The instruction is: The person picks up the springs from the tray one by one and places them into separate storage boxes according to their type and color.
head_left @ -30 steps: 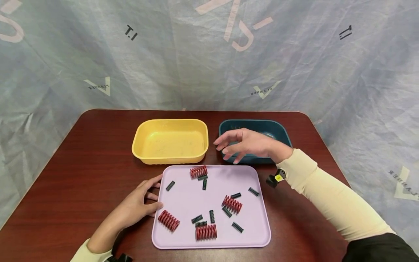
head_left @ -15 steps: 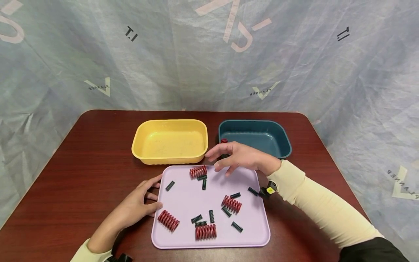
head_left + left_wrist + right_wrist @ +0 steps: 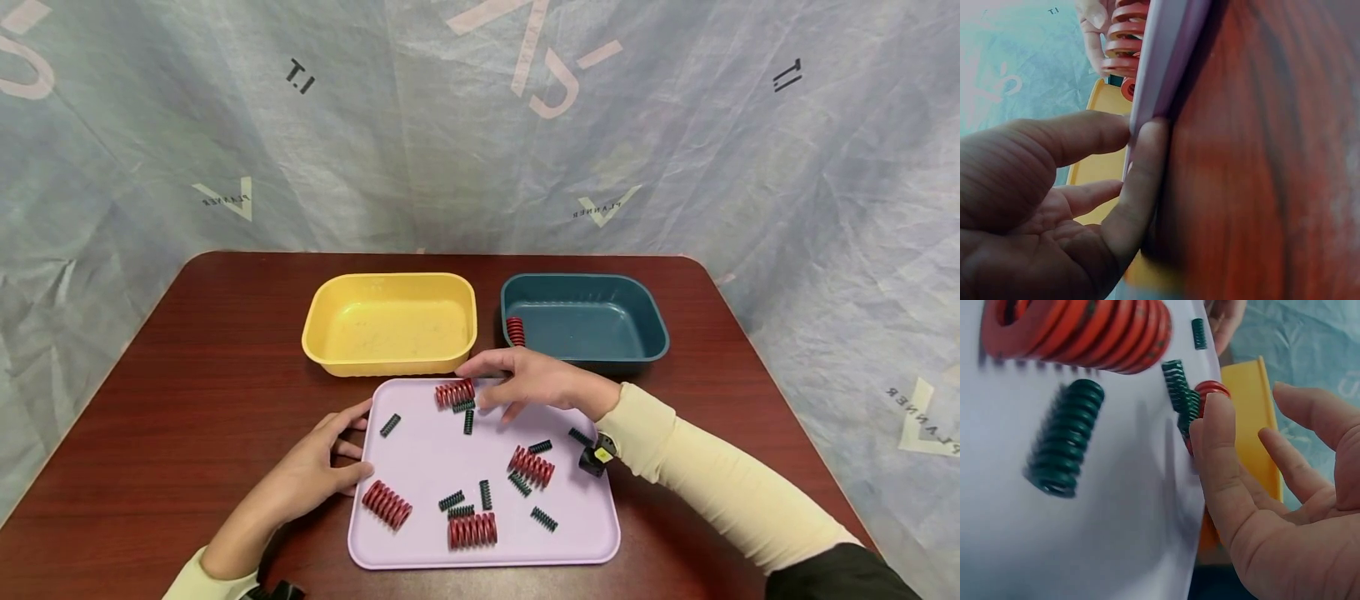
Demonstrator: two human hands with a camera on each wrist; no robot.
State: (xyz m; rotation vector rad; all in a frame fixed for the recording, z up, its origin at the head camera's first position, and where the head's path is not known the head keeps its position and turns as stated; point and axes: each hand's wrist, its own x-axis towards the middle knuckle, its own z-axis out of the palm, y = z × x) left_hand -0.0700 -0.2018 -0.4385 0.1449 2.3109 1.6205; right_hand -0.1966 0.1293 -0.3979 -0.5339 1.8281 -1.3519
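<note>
At the left edge of the lilac tray (image 3: 427,458), my left hand (image 3: 311,467) holds the rim between thumb and fingers. My right hand (image 3: 543,383) hovers over the tray's back edge with spread fingers and nothing between them. Its fingertips are close to a red coil spring (image 3: 454,393), beside which lie two small dark green springs (image 3: 1175,384). More red springs lie on the tray: one at the front left (image 3: 387,506), one at the front (image 3: 472,531) and one right of the middle (image 3: 532,467). Several small green springs (image 3: 543,520) are scattered among them.
Behind the tray stand a yellow bin (image 3: 390,367) on the left and a teal bin (image 3: 600,321) on the right. A red spring (image 3: 515,332) lies in the teal bin's left end. A dark wood table (image 3: 187,358) carries everything, with a printed grey sheet (image 3: 465,167) behind.
My right hand has moved from over the teal bin toward the front left, to the red spring at the tray's back. The spring in the teal bin has come into view. My left hand stays put.
</note>
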